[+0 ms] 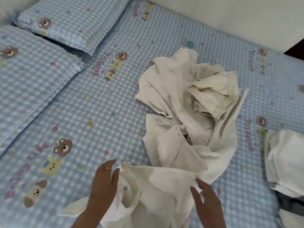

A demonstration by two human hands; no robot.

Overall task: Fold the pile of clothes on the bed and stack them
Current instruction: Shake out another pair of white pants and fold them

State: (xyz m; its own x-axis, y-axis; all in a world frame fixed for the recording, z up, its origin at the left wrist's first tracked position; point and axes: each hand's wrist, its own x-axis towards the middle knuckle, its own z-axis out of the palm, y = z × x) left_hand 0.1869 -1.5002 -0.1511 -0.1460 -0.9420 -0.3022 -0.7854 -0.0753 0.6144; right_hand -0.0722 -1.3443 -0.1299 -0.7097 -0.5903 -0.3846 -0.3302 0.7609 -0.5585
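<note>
A tangled pile of cream-white clothes (189,102) lies on the bed's right half. One white garment (158,193) is drawn out of it toward the near edge, rumpled. My left hand (102,185), a ring on one finger, rests with straight fingers on the garment's left edge. My right hand (206,201) lies on the garment's right part, its fingertips touching a fold of the cloth, fingers fairly straight. A stack of folded white clothes (286,160) sits at the bed's right edge.
The bed sheet (98,104) is blue gingham with bear prints. Two matching pillows (70,22) (28,76) lie at the far left. A pale wall (230,17) runs along the far side. Something grey (289,206) lies under the folded stack.
</note>
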